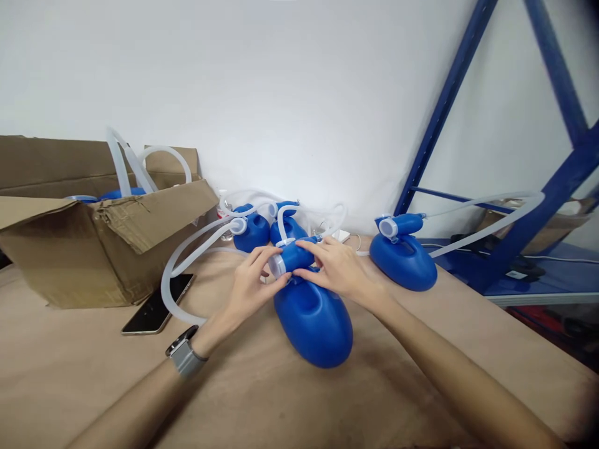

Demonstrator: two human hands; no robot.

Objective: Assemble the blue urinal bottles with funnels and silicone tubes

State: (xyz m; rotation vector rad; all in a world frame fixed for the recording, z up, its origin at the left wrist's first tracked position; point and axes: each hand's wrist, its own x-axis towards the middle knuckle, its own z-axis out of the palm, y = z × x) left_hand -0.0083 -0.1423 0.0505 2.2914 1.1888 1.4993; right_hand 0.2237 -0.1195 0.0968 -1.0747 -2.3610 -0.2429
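A blue plastic urinal bottle [318, 327] stands on the table in front of me, its rounded base towards me. Across its top lies a blue cylindrical cup [298, 255] with a translucent white cap [277, 266] on its left end. My left hand [255, 280] pinches that cap between thumb and fingers. From the other side, my right hand [334, 265] grips the cup's body with thumb and fingers. A translucent hose [175, 305] loops left from the bottles and passes behind my left wrist; which bottle it joins I cannot tell.
At left stands an open cardboard box [159, 249] with hoses and blue parts inside. A phone [156, 305] lies beside it. More blue bottles [253, 232] stand near the wall, and another bottle [403, 262] sits at right. Blue metal shelving [528, 218] borders the table's right side.
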